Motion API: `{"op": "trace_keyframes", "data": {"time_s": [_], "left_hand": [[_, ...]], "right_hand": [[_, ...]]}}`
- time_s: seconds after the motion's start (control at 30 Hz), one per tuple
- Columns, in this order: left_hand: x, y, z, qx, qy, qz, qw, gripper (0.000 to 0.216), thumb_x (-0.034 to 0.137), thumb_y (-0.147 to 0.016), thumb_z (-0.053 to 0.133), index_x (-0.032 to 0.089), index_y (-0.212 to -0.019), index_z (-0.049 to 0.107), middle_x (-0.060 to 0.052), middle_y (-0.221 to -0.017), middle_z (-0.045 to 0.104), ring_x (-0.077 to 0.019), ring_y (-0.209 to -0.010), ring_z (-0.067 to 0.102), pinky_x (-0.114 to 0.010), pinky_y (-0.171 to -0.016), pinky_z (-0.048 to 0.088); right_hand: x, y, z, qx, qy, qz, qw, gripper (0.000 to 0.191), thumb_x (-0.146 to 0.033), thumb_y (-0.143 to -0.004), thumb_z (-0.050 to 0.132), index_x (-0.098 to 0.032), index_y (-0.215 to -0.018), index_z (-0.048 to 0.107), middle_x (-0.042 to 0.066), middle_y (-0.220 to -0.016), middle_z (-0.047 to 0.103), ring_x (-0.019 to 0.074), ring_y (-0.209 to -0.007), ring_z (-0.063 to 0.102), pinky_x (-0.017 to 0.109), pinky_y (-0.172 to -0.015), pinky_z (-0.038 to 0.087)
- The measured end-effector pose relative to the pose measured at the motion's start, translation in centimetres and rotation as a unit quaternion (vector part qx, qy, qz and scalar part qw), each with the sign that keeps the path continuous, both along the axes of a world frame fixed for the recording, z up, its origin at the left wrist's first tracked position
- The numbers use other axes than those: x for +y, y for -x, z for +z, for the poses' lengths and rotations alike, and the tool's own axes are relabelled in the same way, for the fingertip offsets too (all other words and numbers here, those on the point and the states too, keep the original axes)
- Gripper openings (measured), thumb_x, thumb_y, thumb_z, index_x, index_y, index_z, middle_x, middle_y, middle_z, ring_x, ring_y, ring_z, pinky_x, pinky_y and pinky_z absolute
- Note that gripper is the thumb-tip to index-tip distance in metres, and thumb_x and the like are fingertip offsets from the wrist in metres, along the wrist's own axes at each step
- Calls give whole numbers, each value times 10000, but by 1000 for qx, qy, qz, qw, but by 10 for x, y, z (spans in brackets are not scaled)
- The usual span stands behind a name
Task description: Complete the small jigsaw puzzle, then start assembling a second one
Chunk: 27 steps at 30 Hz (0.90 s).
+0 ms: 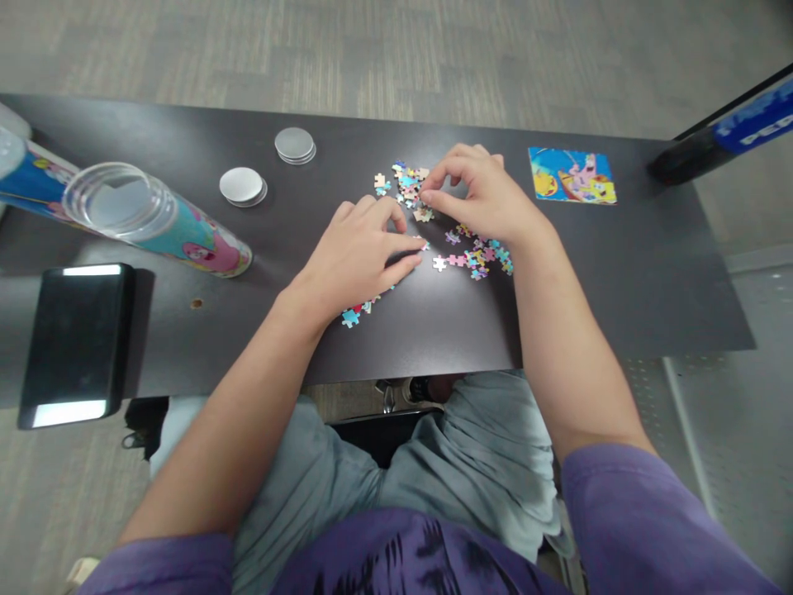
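Observation:
My left hand (363, 252) rests low over the dark table, its thumb and index finger stretched out and a little apart. A small jigsaw puzzle piece (425, 245) shows at the index fingertip. Partly under that wrist lie several blue and red pieces (351, 317). My right hand (480, 192) is closed in a pinch, thumb and index tips together at the edge of a heap of puzzle pieces (407, 183); a piece seems to be between them, mostly hidden. Another loose group of pieces (478, 256) spreads below the right hand and is partly covered by the wrist.
A cartoon picture card (572, 175) lies at right, near a dark blue-labelled bottle (731, 132). At left are two stacks of white discs (295, 145), a clear-topped cartoon tube (179, 227), a second tube (37, 178) and a black tablet-like device (78, 339) over the front edge.

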<state>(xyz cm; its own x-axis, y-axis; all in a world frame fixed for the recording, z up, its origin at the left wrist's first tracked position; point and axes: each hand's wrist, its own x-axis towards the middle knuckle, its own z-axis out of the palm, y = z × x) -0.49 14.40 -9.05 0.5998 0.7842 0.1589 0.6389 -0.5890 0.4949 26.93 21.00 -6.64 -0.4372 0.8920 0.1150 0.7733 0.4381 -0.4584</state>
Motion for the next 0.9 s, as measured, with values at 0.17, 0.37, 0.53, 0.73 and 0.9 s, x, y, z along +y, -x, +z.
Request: {"op": "trace_keyframes", "data": {"time_s": [0.17, 0.37, 0.53, 0.73, 0.9], "left_hand": [[-10, -13, 1, 43, -14, -35, 998, 420, 545, -1267, 765, 367, -1611, 929, -136, -1633, 778, -446, -1455, 670, -650, -1242, 503], [-6, -4, 3, 37, -30, 25, 999, 392, 524, -1245, 806, 365, -1583, 925, -142, -1570, 798, -459, -1501, 707, -664, -1297, 529], [13, 24, 1, 3, -50, 134, 990, 285, 440, -1215, 775, 396, -1443, 940, -125, -1479, 836, -449, -1453, 753, -674, -1276, 585], [25, 37, -6, -20, -33, 163, 986, 216, 431, -1177, 810, 399, -1346, 941, -97, -1375, 838, -404, -1371, 778, -638, -1254, 622], [24, 32, -9, -24, -28, 138, 990, 194, 449, -1168, 825, 379, -1306, 942, -110, -1373, 847, -411, -1357, 775, -668, -1249, 610]], "right_hand": [[-1, -1, 2, -11, 5, -6, 1000, 341, -634, -1220, 718, -377, -1285, 933, 119, -1442, 905, 482, -1393, 727, 727, -1295, 515], [8, -10, -6, 16, -2, 3, 1000, 307, -619, -1221, 755, -349, -1202, 900, 114, -1414, 909, 442, -1334, 722, 702, -1308, 470], [10, -11, -9, 24, 5, 22, 999, 138, -409, -1199, 832, -300, -1142, 895, 112, -1405, 906, 435, -1385, 710, 703, -1324, 415], [3, -7, -4, 15, 15, 31, 999, 93, -244, -1083, 1013, -253, -1131, 934, 151, -1399, 888, 509, -1446, 735, 745, -1321, 406], [4, -10, -4, 7, 30, 37, 999, 173, -211, -1035, 1086, -239, -1130, 944, 165, -1431, 870, 527, -1464, 724, 754, -1331, 397]]}}
